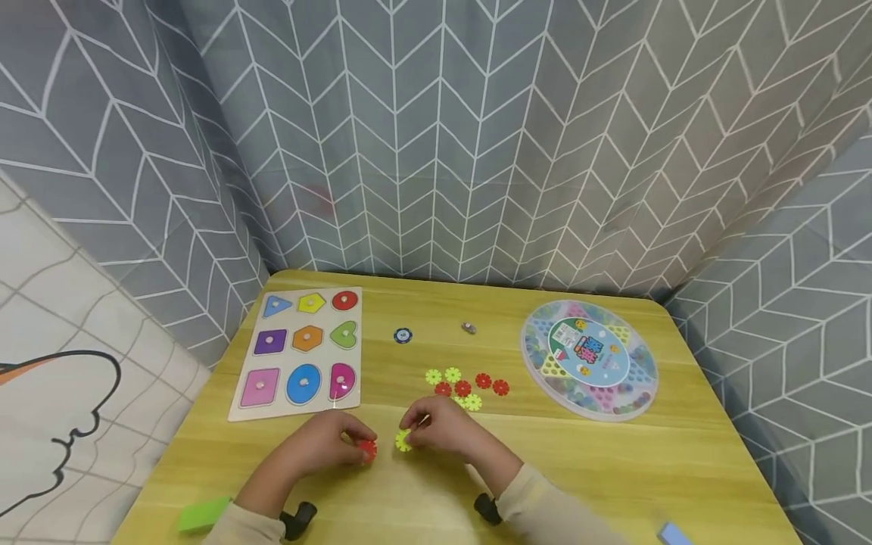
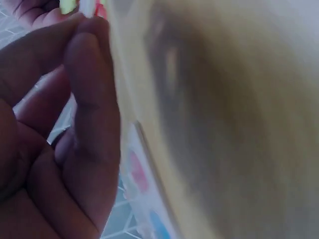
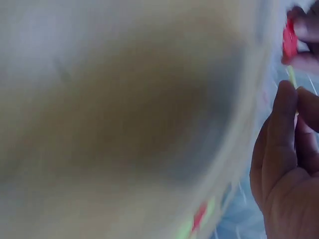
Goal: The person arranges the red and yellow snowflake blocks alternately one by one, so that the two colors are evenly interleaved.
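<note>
Near the front middle of the table, my left hand [image 1: 335, 440] pinches a red notched disc [image 1: 369, 450] between thumb and fingers. Just to its right, my right hand [image 1: 440, 425] pinches a yellow-green notched disc [image 1: 403, 440] by its edge. A small gap separates the two discs in the head view. In the right wrist view the red disc [image 3: 289, 41] shows above the fingertips of my right hand [image 3: 289, 154]. Behind that hand lies a loose group of red discs [image 1: 500, 387] and yellow-green discs [image 1: 453, 375], some partly hidden by it.
A shape puzzle board [image 1: 235, 405] lies at left, a round board-game box [image 1: 647, 378] at right. At the back are a blue-and-white chip [image 1: 403, 335] and a small metallic piece [image 1: 468, 328]. A green block [image 1: 203, 515] and a blue block [image 1: 673, 534] lie near the front.
</note>
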A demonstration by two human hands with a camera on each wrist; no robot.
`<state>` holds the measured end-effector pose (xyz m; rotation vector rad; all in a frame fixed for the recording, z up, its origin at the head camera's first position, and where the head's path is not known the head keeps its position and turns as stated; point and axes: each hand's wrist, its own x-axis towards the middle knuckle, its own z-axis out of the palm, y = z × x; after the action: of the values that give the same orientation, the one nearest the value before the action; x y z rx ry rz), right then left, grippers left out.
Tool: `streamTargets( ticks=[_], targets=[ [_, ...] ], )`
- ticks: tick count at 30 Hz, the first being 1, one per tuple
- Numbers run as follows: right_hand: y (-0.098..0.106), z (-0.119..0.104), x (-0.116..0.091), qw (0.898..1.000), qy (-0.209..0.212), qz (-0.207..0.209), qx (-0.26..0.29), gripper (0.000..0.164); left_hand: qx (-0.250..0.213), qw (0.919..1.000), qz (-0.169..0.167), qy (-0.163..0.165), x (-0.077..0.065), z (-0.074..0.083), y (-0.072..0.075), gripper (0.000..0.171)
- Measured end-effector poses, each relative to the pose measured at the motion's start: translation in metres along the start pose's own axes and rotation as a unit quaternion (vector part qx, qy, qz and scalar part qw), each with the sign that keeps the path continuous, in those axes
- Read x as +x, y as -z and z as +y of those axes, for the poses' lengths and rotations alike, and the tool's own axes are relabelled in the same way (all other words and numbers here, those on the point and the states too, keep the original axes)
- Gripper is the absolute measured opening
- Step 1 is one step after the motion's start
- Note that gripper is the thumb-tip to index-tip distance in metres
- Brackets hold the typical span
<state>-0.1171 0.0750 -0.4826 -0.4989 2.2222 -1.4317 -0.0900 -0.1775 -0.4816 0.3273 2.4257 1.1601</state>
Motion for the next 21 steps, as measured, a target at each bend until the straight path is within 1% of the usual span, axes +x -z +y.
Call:
streamTargets(
  ticks=[3,7,9,13,16,21],
  targets=[
    [-0.023,0.001,0.006,0.996,-0.012,-0.012,-0.083,0.016,0.022,0.9997,0.006,0.011,-0.003,-0.009,-0.006,0.022],
    [-0.04,0.0,0.01,0.99,-0.008,-0.015,-0.142,0.019,0.047,0.9984,0.025,0.02,-0.004,-0.012,-0.013,0.022],
    [-0.044,-0.001,0.012,0.985,0.002,-0.009,-0.17,0.02,0.067,0.9964,0.046,0.024,-0.004,-0.01,-0.015,0.023],
    [-0.047,-0.003,0.016,0.976,0.021,-0.004,-0.217,0.019,0.102,0.9906,0.08,0.045,-0.002,-0.005,-0.015,0.025],
    [-0.048,-0.004,0.018,0.967,0.033,-0.002,-0.252,0.018,0.112,0.988,0.089,0.058,-0.002,-0.003,-0.017,0.026],
    [-0.05,-0.008,0.018,0.955,0.044,0.011,-0.295,0.017,0.127,0.9853,0.099,0.058,-0.002,-0.004,-0.018,0.024]
  ],
)
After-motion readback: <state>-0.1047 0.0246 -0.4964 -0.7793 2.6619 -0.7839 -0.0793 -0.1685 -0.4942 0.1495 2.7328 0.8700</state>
